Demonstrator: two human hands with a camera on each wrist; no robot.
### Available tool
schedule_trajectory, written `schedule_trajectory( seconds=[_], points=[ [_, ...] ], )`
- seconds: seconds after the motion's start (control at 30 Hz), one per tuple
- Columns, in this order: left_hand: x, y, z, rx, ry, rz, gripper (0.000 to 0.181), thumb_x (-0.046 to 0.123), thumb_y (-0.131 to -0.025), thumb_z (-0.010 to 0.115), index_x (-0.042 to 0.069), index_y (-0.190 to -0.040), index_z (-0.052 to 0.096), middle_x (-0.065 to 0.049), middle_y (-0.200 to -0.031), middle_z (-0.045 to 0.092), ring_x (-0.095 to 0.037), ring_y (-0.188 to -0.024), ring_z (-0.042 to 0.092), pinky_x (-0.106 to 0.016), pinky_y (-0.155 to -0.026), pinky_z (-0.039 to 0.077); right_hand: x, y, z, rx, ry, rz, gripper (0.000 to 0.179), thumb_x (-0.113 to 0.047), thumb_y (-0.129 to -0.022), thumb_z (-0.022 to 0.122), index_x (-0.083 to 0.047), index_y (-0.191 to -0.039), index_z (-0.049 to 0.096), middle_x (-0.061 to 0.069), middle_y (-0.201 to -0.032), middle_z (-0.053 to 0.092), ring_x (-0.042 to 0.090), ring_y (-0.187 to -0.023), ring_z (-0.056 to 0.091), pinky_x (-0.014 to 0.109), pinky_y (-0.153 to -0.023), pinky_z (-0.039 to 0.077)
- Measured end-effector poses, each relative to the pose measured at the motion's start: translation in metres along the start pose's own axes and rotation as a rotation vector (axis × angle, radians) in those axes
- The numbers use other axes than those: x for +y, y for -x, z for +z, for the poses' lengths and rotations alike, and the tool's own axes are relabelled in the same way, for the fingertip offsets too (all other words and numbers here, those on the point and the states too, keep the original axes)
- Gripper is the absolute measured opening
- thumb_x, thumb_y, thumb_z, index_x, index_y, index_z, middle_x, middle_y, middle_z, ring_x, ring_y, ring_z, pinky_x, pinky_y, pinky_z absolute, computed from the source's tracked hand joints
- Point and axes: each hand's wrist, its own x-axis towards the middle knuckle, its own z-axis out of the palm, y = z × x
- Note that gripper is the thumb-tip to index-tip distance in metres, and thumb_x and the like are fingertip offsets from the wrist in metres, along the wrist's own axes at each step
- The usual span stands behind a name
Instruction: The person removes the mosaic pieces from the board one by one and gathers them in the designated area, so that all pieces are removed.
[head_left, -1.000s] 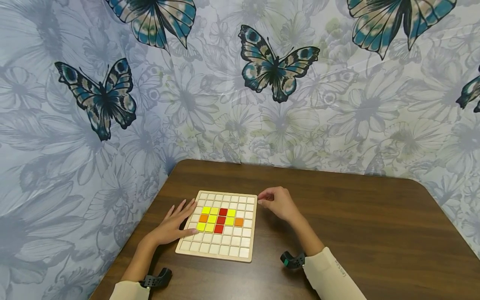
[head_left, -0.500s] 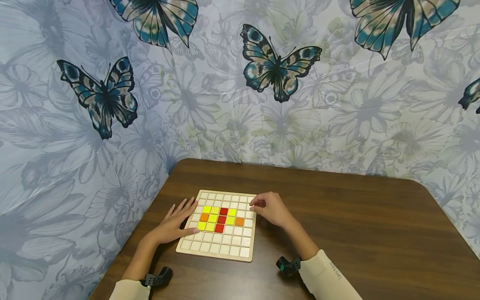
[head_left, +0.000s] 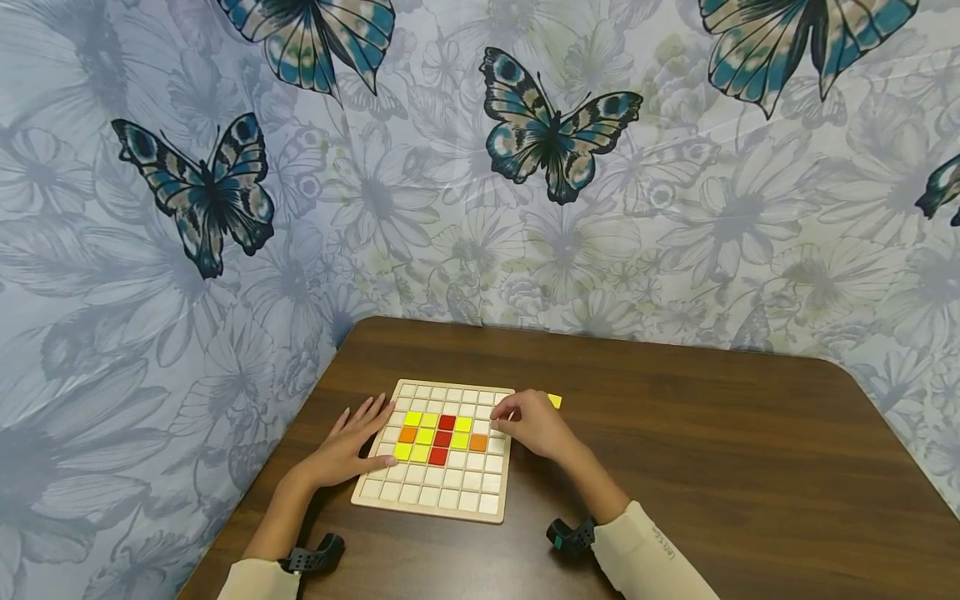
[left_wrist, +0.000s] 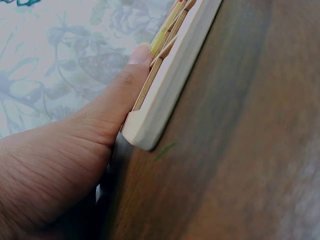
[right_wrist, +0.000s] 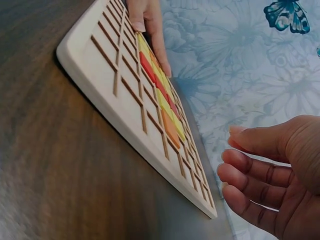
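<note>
A wooden grid board (head_left: 450,513) with white squares lies on the table. Set into its upper middle are yellow tiles (head_left: 425,436), red tiles (head_left: 444,439) and orange tiles (head_left: 477,442). My left hand (head_left: 341,457) rests along the board's left edge with fingers spread, the thumb (left_wrist: 132,75) lying over the rim. Above the board's right side is my right hand (head_left: 534,425), its thumb and index finger close to the upper right squares. In the right wrist view the right hand's fingers (right_wrist: 257,177) are loosely bent, a gap between thumb and index, with nothing visible in them.
A yellow piece (head_left: 555,402) lies on the table just behind the right hand. The brown table (head_left: 720,467) reaches far to the right. A butterfly-patterned cloth (head_left: 600,250) hangs at the table's back and left.
My right hand has moved left and slightly nearer, from beside the board's right edge to over its right squares. The yellow piece has come into view behind it. My left hand stays put.
</note>
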Motion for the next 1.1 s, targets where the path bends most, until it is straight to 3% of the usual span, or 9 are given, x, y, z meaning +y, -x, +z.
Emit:
schedule_trajectory(
  seconds=[0.57, 1.1],
  points=[
    [-0.001, -0.001, -0.001, -0.005, 0.004, -0.005, 0.096, 0.048, -0.093, 0.071, 0.006, -0.162, 0.021, -0.023, -0.167, 0.014, -0.047, -0.153, 0.007, -0.073, -0.113, -0.003, 0.003, 0.002, 0.021, -0.08, 0.022, 0.004, 0.004, -0.005, -0.086, 0.08, -0.008, -0.087, 0.078, -0.007, -0.074, 0.066, 0.009, -0.066, 0.056, 0.023, -0.06, 0.048],
    [0.001, 0.001, -0.001, -0.002, 0.011, -0.011, 0.095, 0.047, -0.092, 0.071, 0.006, -0.162, 0.021, -0.023, -0.167, 0.014, -0.048, -0.153, 0.007, -0.073, -0.113, -0.003, 0.005, 0.002, 0.028, -0.082, 0.013, 0.03, 0.006, -0.006, -0.086, 0.081, -0.006, -0.091, 0.079, -0.006, -0.074, 0.064, 0.007, -0.065, 0.055, 0.023, -0.06, 0.048]
  ],
)
